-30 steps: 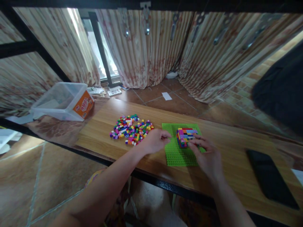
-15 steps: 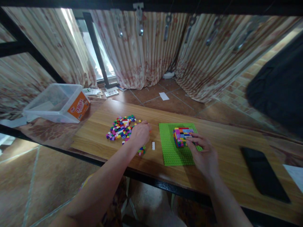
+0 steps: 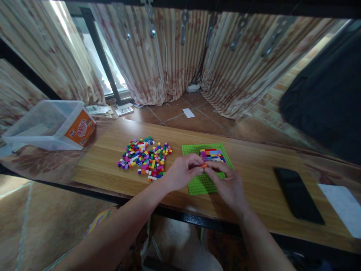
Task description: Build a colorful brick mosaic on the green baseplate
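A small orange toy brick [image 3: 203, 165] is pinched between the fingertips of both hands, over the green studded baseplate [image 3: 200, 187]. My left hand [image 3: 182, 171] grips it from the left, and my right hand [image 3: 229, 185] from the right, both with fingers closed. Just behind the fingers, a multicoloured block of joined bricks [image 3: 213, 153] stands on the plate; its near part is hidden by my hands. Left of my left hand lies a loose pile of small coloured bricks [image 3: 152, 163] on the wooden table [image 3: 107, 162].
A clear plastic box [image 3: 45, 141] with an orange label stands at the far left. To the right lie a black phone [image 3: 299, 195] and a white sheet of paper [image 3: 342, 207]. Striped curtains [image 3: 152, 67] hang behind the table, and a dark bulky thing [image 3: 324, 94] is at right.
My left hand has moved right from the brick pile to the baseplate, and an orange brick now shows between both hands. My right hand has shifted slightly left, off the brick block.
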The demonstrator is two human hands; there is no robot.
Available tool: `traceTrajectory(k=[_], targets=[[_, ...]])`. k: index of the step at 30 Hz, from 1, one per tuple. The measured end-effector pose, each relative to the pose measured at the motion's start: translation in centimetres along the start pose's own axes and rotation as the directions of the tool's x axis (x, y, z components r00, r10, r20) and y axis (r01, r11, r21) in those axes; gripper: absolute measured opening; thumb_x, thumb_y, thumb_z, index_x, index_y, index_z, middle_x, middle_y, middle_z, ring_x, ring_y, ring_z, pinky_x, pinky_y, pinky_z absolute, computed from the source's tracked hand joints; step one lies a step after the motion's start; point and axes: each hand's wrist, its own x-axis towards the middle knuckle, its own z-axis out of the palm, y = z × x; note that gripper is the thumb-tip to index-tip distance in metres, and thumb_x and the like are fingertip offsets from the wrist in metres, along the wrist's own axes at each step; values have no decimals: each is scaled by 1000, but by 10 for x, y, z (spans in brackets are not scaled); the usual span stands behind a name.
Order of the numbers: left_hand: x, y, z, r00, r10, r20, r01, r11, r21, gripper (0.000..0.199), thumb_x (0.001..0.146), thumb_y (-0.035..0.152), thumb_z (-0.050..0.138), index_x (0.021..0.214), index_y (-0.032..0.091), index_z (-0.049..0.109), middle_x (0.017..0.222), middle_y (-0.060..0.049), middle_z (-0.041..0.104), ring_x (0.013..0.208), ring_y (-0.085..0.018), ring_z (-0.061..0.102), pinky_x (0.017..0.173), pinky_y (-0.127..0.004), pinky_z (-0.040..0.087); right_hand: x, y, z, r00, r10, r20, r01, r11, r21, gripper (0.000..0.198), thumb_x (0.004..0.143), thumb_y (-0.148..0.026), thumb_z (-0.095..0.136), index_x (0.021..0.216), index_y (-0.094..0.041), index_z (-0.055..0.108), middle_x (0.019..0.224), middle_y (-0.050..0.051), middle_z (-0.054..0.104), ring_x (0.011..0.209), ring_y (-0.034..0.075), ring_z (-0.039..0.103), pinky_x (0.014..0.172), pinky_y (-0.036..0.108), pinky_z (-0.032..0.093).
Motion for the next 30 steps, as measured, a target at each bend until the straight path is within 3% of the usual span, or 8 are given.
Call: traceTrajectory(k=[9, 16, 19, 23, 26, 30], targets=[[-1, 9, 0, 1000, -21, 5, 21, 1000, 14, 6, 83, 14, 58, 87, 17, 55, 76, 2, 61, 72, -10, 61, 68, -21, 47, 0, -4, -1, 1000, 20, 24, -21, 999, 47, 19, 82, -40, 63, 85, -25, 74, 88, 2, 73, 83, 20, 66, 77, 34, 51], [-2, 11, 0, 998, 64, 22, -65, 997, 32, 8, 83, 15, 59, 91, 16, 57, 78, 1, 63, 73, -10, 62, 68, -20, 47, 2, -1, -4, 992, 76, 104, -97, 973, 210, 17, 80, -39, 65, 83, -24, 74, 83, 1, 74, 79, 19, 66, 78, 35, 51], [-1, 9, -3, 997, 74, 19, -75, 995, 68, 6, 84, 15, 57, 90, 16, 57, 79, 1, 63, 72, -10, 61, 67, -20, 46, 5, 6, -8, 993, 91, 68, -106, 963, 249, 16, 79, -39, 67, 84, -25, 75, 82, 0, 74, 78, 19, 67, 78, 36, 52], [0, -2, -10, 998, -3, 67, -14, 970, 243, 7, 81, 11, 55, 85, 16, 59, 72, 2, 61, 66, -10, 57, 63, -20, 44, 6, 16, -14, 999, -11, -33, 12, 999, 32, 16, 83, -38, 64, 88, -28, 75, 92, 1, 74, 89, 20, 67, 86, 38, 51], [-1, -11, -12, 993, -79, 90, 38, 918, 395, 11, 80, 9, 52, 83, 16, 61, 70, 2, 61, 65, -11, 57, 62, -21, 44, 6, 23, -15, 993, -118, 0, 117, 978, -176, 19, 86, -40, 60, 92, -29, 75, 99, 3, 71, 97, 21, 64, 90, 40, 49], [-2, -12, -8, 988, -107, 109, 47, 893, 448, 16, 81, 11, 51, 89, 16, 65, 73, 1, 65, 66, -12, 59, 63, -22, 45, 7, 27, -14, 971, -226, 75, 238, 917, -320, 18, 87, -38, 59, 90, -30, 75, 98, 4, 68, 95, 22, 62, 87, 41, 49]])
